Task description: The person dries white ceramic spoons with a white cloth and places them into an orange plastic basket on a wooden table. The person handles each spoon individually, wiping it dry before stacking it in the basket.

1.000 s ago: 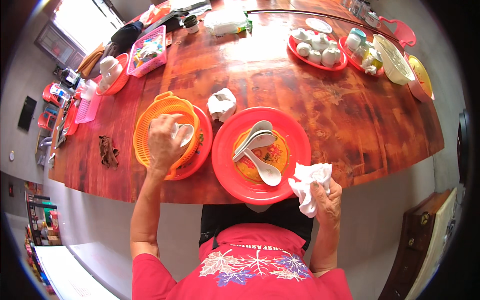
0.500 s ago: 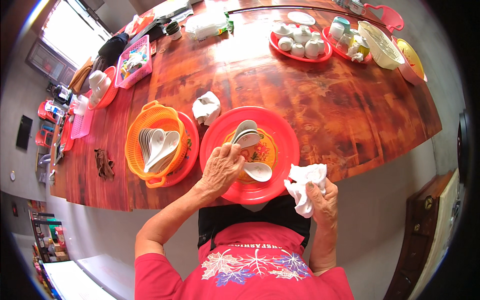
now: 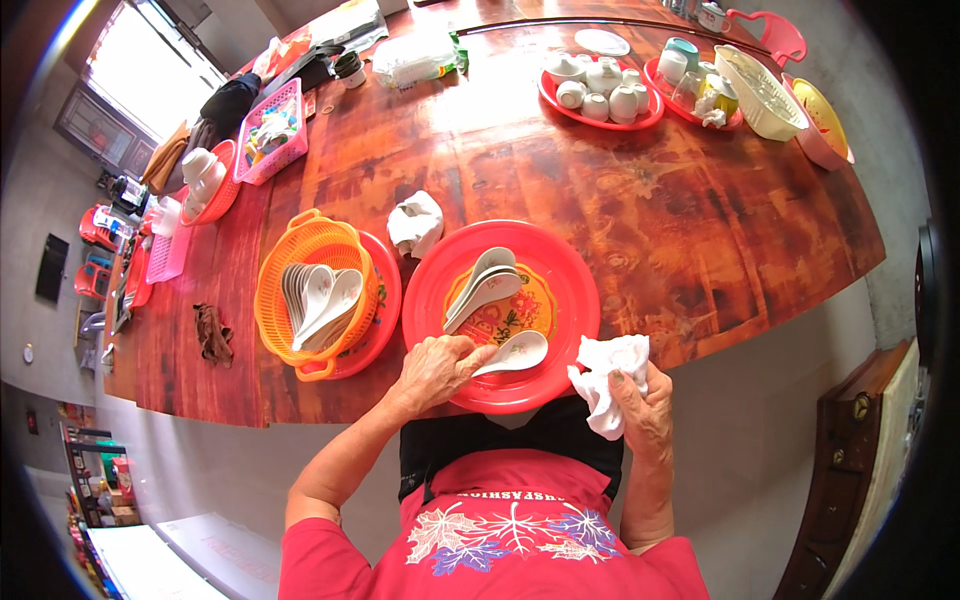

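Observation:
A white soup spoon (image 3: 520,352) lies in the front part of a red round plastic tray (image 3: 578,310) with a patterned orange centre. My left hand (image 3: 440,372) reaches over the tray's near-left rim, its fingers closed at the end of that spoon's handle. Behind it in the tray sits a small stack of similar white spoons (image 3: 494,288), apart from my hand. Just off the tray's right edge, my right hand (image 3: 645,405) is closed around a crumpled white cloth (image 3: 605,365).
An orange basket (image 3: 300,235) of stacked spoons stands on another red tray (image 3: 390,305) at the left. A crumpled white cloth (image 3: 415,222) and a brown rag (image 3: 212,333) lie on the wooden table (image 3: 680,210). Farther back is a red tray of cups (image 3: 618,125).
My left hand has moved from beside the spoon stack toward the near rim, now at the single spoon's handle. That spoon has shifted slightly. My right hand still holds the cloth.

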The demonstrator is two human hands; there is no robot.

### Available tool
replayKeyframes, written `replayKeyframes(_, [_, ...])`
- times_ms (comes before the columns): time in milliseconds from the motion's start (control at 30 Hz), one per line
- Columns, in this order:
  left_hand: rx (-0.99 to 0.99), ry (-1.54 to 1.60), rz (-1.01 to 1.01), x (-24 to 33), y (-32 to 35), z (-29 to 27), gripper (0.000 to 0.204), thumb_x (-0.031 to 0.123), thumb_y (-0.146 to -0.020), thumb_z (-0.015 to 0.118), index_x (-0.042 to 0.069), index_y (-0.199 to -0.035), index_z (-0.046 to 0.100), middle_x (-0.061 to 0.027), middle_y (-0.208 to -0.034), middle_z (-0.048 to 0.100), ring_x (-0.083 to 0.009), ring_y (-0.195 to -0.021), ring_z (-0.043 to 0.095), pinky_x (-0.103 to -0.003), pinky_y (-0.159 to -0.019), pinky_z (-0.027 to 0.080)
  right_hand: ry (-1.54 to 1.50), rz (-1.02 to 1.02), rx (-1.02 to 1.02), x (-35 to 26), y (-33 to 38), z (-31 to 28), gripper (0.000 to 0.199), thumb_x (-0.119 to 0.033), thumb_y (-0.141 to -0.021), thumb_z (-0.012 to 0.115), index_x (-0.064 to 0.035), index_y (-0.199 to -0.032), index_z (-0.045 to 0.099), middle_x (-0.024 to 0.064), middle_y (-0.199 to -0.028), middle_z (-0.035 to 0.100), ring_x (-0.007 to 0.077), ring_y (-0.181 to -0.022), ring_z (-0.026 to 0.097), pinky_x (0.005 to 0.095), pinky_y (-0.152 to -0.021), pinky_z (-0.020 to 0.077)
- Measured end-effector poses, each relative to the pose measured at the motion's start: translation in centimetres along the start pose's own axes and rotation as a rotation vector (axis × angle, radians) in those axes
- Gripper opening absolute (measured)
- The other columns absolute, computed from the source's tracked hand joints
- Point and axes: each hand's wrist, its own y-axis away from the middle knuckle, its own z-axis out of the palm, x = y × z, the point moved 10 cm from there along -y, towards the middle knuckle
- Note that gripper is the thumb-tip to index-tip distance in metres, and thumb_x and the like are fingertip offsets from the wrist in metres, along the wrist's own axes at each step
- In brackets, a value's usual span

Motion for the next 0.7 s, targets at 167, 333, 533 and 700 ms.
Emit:
replayKeyframes(167, [0.370,-0.138,0.155,1.5,0.8,-3.4,0.045,0.051,-0.084,0.057,0.007,-0.076,0.067,-0.0123,-0.075,0.064,-0.0293,-0.073,0.064,-0.041,-0.060,0.049,0.015,0.010,-0.007,0.1,0.1,0.0,0.027,-0.018,-0.090,0.061,0.0029,-0.107,0.059,0.0011,-0.089,0.063,0.0047,-0.079,0.054,0.0212,-0.069,0.0453])
replayKeyframes(333, [0.185,-0.270,0.241,2.8,1.8,-1.2,0.046,0.053,-0.079,0.061,0.008,-0.082,0.066,-0.0119,-0.074,0.064,-0.0289,-0.072,0.064,-0.040,-0.061,0.051,0.016,0.012,0.011,0.2,0.2,-0.1,0.026,-0.018,-0.090,0.061,0.0028,-0.107,0.060,0.0007,-0.088,0.063,0.0048,-0.079,0.054,0.0211,-0.069,0.0453])
replayKeyframes(533, [-0.057,0.012,0.047,0.0,0.5,1.2,0.044,0.047,-0.084,0.059,0.004,-0.084,0.066,-0.0188,-0.064,0.062,-0.0343,-0.070,0.064,-0.043,-0.061,0.049,0.049,0.004,0.024,0.0,0.4,-0.2,0.026,-0.018,-0.090,0.062,0.0025,-0.106,0.060,0.0002,-0.087,0.063,0.0047,-0.078,0.054,0.0210,-0.068,0.0452])
replayKeyframes(700, [-0.165,0.505,0.026,-1.5,-0.1,2.3,0.037,0.033,-0.092,0.054,-0.001,-0.077,0.058,-0.0092,-0.056,0.055,-0.0187,-0.053,0.056,-0.032,-0.053,0.044,0.030,0.004,0.009,0.3,0.4,0.0,0.027,-0.018,-0.090,0.062,0.0020,-0.107,0.059,0.0003,-0.089,0.063,0.0049,-0.079,0.055,0.0212,-0.068,0.0454])
